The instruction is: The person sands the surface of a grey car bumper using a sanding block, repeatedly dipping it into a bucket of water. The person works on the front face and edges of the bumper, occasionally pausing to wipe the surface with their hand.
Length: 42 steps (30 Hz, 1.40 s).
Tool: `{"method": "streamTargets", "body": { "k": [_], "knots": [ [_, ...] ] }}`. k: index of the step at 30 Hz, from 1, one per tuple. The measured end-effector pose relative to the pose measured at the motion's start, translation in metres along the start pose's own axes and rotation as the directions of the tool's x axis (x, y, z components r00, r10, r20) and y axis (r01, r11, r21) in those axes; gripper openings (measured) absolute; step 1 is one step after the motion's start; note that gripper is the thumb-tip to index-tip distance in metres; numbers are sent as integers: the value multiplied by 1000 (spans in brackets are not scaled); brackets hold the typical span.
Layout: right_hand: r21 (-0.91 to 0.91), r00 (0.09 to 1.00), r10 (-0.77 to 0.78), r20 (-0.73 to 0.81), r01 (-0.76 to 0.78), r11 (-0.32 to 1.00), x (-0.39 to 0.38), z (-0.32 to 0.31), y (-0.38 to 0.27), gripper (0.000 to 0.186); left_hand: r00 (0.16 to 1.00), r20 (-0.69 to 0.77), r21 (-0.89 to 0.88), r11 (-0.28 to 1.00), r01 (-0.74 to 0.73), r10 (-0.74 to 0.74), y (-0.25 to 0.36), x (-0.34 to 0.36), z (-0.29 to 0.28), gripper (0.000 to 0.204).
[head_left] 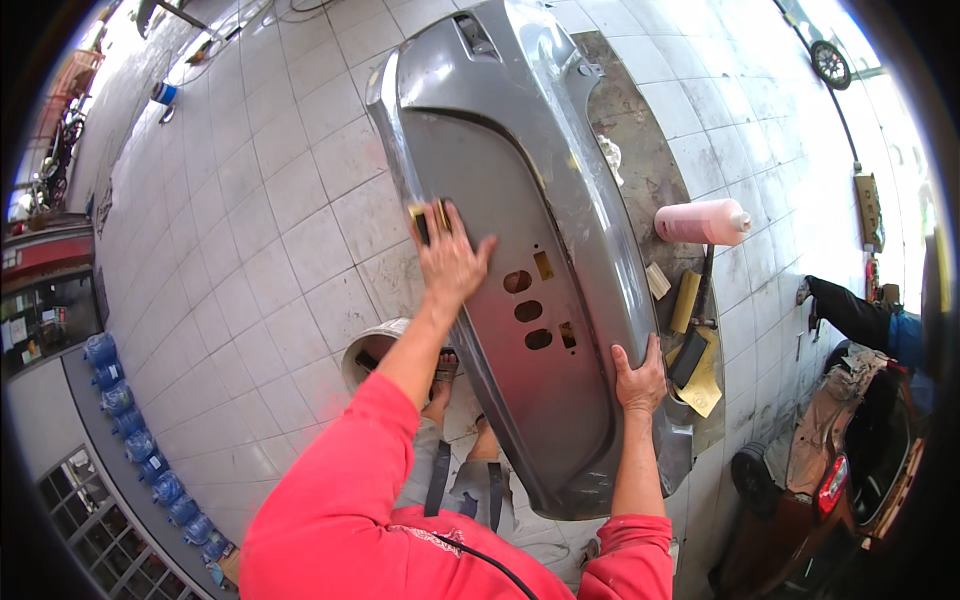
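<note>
left hand (pixel 450 262): fingers splayed, holding a yellow-and-black pad (pixel 419 224) against the grey bumper (pixel 470 160)'s left edge. right hand (pixel 639 382): on its right edge, thumb apart; can't tell if fingers hook under. bumper lies lengthwise ahead of the torso, over a stained surface (pixel 645 130). likely light for its bulk, springy, slick, easily scratched; best held by both long rims. right of bumper: pink bottle (pixel 695 222), dark block (pixel 687 359), yellow sheet (pixel 706 386). left: bucket (pixel 352 362), crowding the feet.
</note>
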State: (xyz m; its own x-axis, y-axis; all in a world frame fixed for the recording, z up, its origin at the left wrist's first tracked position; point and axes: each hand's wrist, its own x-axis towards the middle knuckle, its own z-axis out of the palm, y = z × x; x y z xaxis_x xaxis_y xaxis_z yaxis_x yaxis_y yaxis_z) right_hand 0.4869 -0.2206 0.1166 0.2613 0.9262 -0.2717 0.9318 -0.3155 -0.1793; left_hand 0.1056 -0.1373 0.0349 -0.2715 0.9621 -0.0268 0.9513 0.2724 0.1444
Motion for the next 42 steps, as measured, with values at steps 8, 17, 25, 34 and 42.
{"method": "streamTargets", "body": {
  "k": [8,17,25,34,42],
  "knots": [
    [21,1000,-5,6,5,1000,-2,1,0,115,995,-88,13,998,58,-57,-21,52,-1,106],
    [30,1000,1,14,-2,1000,1,-3,-8,114,999,-10,-58,997,49,-50,-16,34,2,109],
    [45,1000,-21,-7,21,999,7,4,-5,114,996,74,-92,994,57,-50,-42,98,-8,109],
    [85,998,-49,-36,52,995,5,9,13,103,864,268,-963,-88,255,-426,-218,-82,-11,32],
    [217,994,-42,103,19,976,26,-17,131,74,302,873,-458,-435,776,-382,-272,-316,294,25]
  ]
}}
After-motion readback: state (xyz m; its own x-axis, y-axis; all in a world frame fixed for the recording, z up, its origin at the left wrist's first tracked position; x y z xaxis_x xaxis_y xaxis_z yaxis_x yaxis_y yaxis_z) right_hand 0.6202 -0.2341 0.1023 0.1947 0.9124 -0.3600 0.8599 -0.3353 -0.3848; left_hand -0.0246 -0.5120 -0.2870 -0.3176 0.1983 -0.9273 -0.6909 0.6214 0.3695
